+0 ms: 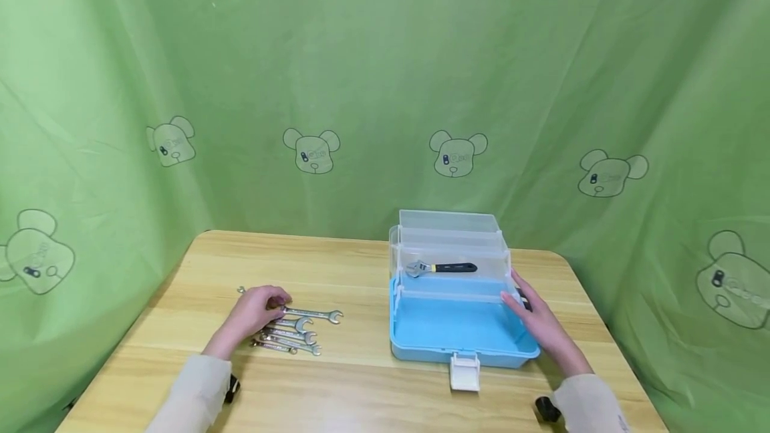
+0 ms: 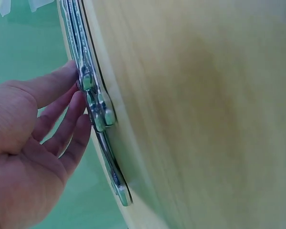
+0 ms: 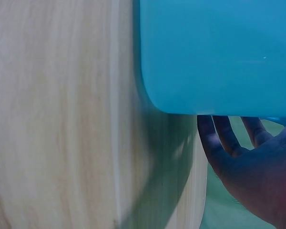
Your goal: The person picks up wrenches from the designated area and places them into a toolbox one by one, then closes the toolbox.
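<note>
On the left of the table, several metal wrenches [image 1: 291, 335] lie side by side, their open ends pointing right. My left hand [image 1: 257, 313] is over their left ends and pinches a combination wrench [image 1: 313, 313] at the far side of the row. The left wrist view shows the thumb [image 2: 62, 78] against the wrenches, with the other fingers curled behind. To the right stands an opened blue toolbox [image 1: 457, 326] with clear trays. My right hand [image 1: 541, 323] grips its right side, thumb at the rim; the right wrist view shows fingers [image 3: 221, 136] along the outer wall.
An adjustable wrench [image 1: 442, 268] with a black handle lies in one of the toolbox's clear trays [image 1: 454, 252]. The white latch [image 1: 465, 373] hangs down in front. Green curtains [image 1: 373, 85] with bear prints surround the wooden table [image 1: 355, 393].
</note>
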### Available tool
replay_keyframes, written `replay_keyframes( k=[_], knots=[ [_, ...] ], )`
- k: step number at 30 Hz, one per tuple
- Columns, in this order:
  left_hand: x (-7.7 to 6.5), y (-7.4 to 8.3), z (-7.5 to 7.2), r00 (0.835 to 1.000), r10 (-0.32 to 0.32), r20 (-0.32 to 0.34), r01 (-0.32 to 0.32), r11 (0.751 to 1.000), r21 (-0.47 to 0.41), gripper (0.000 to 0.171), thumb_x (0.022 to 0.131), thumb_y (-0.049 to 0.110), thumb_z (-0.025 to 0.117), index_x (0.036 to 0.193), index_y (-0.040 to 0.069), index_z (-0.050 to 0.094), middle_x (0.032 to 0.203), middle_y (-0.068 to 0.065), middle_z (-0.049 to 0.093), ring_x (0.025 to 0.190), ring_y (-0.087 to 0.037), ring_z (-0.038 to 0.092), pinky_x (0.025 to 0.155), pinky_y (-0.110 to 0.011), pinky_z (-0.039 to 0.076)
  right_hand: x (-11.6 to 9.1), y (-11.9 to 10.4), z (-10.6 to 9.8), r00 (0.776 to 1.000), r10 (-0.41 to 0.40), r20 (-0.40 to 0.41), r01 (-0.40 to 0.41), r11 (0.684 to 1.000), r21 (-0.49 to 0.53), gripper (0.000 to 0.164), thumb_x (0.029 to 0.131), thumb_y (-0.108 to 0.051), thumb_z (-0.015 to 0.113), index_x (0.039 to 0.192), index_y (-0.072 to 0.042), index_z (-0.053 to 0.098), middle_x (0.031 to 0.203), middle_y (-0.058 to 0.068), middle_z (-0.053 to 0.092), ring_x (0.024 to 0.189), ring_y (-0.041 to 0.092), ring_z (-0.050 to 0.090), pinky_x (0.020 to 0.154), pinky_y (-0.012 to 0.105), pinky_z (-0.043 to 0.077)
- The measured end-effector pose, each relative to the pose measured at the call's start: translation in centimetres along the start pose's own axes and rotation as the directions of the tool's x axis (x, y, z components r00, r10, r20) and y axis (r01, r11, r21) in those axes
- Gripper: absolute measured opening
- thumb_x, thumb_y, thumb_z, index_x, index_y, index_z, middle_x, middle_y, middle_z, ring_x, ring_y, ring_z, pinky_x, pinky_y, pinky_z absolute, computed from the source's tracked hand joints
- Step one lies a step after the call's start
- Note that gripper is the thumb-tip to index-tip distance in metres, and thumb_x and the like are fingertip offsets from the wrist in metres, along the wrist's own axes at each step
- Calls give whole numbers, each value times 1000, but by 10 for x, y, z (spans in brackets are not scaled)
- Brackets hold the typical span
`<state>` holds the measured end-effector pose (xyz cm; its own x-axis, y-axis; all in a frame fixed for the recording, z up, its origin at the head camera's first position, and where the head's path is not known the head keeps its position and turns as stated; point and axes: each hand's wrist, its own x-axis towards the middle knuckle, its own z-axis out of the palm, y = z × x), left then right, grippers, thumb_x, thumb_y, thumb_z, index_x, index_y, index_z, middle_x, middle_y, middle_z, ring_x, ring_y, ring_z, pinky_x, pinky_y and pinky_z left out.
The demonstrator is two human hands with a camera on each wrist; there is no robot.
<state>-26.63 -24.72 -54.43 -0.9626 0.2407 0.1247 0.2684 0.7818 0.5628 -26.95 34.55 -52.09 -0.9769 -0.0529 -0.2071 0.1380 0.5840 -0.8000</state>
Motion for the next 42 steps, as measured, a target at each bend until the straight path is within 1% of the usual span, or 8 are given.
replay_keyframes(
  k=[5, 9, 12, 17, 24, 33, 38, 42],
  knots=[
    [3, 2, -6, 999, -7, 43, 8, 1000, -19, 20, 85, -2, 79, 104, 5, 75, 92, -2, 74, 84, -14, 67, 83, -39, 60, 2, 1, 2, 1000, 2, -3, -2, 1000, 17, 88, 101, -68, 47, 165, -38, -6, 173, 23, -1, 154, 58, 6, 116, 80, 17],
    [5, 2, -8, 997, -20, 74, 20, 1000, -3, 17, 86, -1, 79, 100, 7, 74, 89, 0, 72, 83, -12, 64, 82, -38, 58, 3, 0, 3, 1000, 4, -3, -4, 1000, 23, 88, 100, -68, 47, 165, -39, -5, 174, 21, -2, 154, 58, 6, 116, 80, 18],
    [6, 2, -7, 997, -7, 82, 5, 1000, 19, 15, 86, 0, 79, 97, 9, 74, 87, 1, 70, 81, -11, 63, 80, -37, 57, 3, -1, 2, 1000, -6, -7, 6, 1000, 16, 87, 101, -67, 47, 165, -38, -5, 173, 22, -3, 153, 59, 6, 117, 79, 17],
    [6, 4, -5, 998, 15, 66, -18, 999, 43, 13, 86, 0, 79, 92, 10, 75, 86, -1, 64, 79, -12, 58, 76, -33, 53, 2, -1, 1, 999, -39, -14, 40, 999, 17, 85, 103, -64, 47, 165, -36, -5, 173, 22, -4, 153, 59, 5, 118, 78, 16],
    [4, 1, -3, 998, 25, 66, -28, 999, 45, 13, 87, 1, 79, 91, 12, 74, 84, 2, 64, 76, -10, 56, 73, -31, 51, 1, 3, 4, 1000, -17, -10, 17, 999, 27, 86, 102, -66, 47, 165, -37, -4, 174, 20, -4, 154, 58, 4, 118, 78, 15],
    [-1, 3, 4, 998, 43, 47, -44, 999, 21, 10, 92, 4, 74, 92, 13, 72, 87, 4, 68, 82, -9, 61, 79, -33, 55, 1, 4, 0, 1000, -9, -5, 9, 1000, 17, 87, 101, -68, 47, 164, -39, -5, 174, 18, -7, 154, 58, 2, 117, 80, 14],
    [-3, 9, 1, 999, 28, 24, -28, 1000, -7, 7, 94, 6, 73, 96, 12, 73, 91, 2, 66, 86, -12, 61, 85, -39, 56, 1, 5, -1, 1000, -20, -7, 20, 1000, 15, 87, 102, -66, 48, 165, -37, -5, 174, 18, -7, 154, 58, 1, 116, 81, 14],
    [-4, 12, -2, 1000, 18, 4, -18, 998, -53, 6, 96, 6, 71, 100, 11, 72, 96, 0, 70, 91, -15, 65, 88, -43, 57, 2, 6, 1, 1000, -27, -9, 28, 999, 22, 87, 102, -66, 48, 165, -36, -5, 174, 18, -7, 154, 58, 1, 116, 80, 14]
  ],
)
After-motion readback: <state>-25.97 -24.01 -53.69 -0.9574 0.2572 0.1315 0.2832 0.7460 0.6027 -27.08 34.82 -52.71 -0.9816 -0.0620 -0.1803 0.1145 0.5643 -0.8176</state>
